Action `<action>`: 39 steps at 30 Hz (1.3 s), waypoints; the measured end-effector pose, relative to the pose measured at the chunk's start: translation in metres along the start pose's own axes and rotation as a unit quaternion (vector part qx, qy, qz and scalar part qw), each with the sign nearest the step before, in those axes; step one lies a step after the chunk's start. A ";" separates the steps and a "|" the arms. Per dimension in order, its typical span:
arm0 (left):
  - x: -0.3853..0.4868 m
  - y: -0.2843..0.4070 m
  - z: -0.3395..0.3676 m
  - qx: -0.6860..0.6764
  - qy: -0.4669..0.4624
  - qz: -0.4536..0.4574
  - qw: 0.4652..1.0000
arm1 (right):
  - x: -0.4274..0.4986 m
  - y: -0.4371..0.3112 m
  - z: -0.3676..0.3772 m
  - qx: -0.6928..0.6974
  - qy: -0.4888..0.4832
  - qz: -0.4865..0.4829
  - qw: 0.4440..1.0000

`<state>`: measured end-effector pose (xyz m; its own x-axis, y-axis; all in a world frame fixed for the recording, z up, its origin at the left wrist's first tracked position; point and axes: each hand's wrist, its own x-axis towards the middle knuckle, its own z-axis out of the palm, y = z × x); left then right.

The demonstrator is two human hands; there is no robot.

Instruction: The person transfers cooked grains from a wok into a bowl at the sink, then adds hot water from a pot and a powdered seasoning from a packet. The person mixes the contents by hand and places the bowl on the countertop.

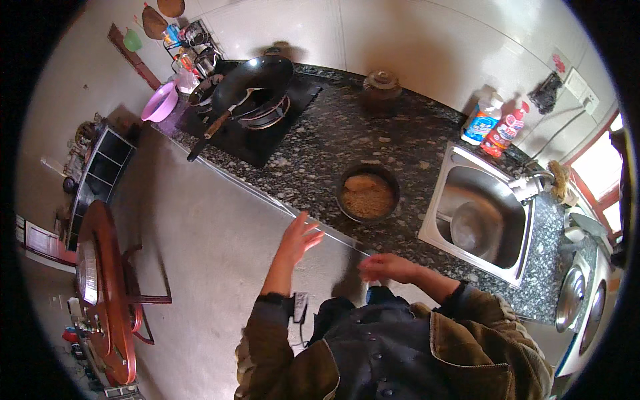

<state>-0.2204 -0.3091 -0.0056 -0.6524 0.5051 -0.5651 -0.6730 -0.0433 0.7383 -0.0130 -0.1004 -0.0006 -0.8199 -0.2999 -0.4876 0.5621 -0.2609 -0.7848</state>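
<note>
My left hand (300, 240) is at the front edge of the speckled stone counter (310, 165), fingers apart and holding nothing. To its right, my right hand (392, 268) hovers by the same edge with its fingers loosely bent. Its fingertips are blurred, so I cannot tell if anything small is between them. A dark round pot (395, 182) stands on the counter beyond both hands, touched by neither. Inside lie brown, grainy contents (367, 200) with a smoother patch near the far side.
A steel sink (431, 225) with a faucet (530, 185) and a round translucent vessel (472, 229) lies right. Two cleaner bottles (492, 125) stand behind it. A lidded glass jar (381, 86) is against the wall. Left, a black wok (270, 75) with a spatula (220, 122) occupies the cooktop (265, 145).
</note>
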 end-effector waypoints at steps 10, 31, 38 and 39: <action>-0.219 -0.196 -0.418 -0.130 0.392 -0.059 0.909 | 0.095 -0.128 0.113 0.345 -0.099 -0.159 0.920; -0.099 0.041 -0.575 -0.040 0.297 0.010 0.954 | 0.447 -0.225 0.380 -0.123 -0.330 -0.059 0.934; -0.147 0.077 -0.656 -0.019 0.372 0.011 0.928 | 0.697 -0.227 0.482 -0.379 -0.340 -0.183 0.841; -0.152 0.082 -0.679 -0.086 0.494 -0.112 0.858 | 0.720 -0.223 0.488 -0.636 -0.268 -0.319 0.650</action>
<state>-0.4129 -0.9741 -0.1093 -0.4194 -0.4566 -0.7846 -0.8059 -0.2104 0.5533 -0.6753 -0.7058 0.0098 -0.4958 -0.8680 0.0278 -0.6967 0.3785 -0.6094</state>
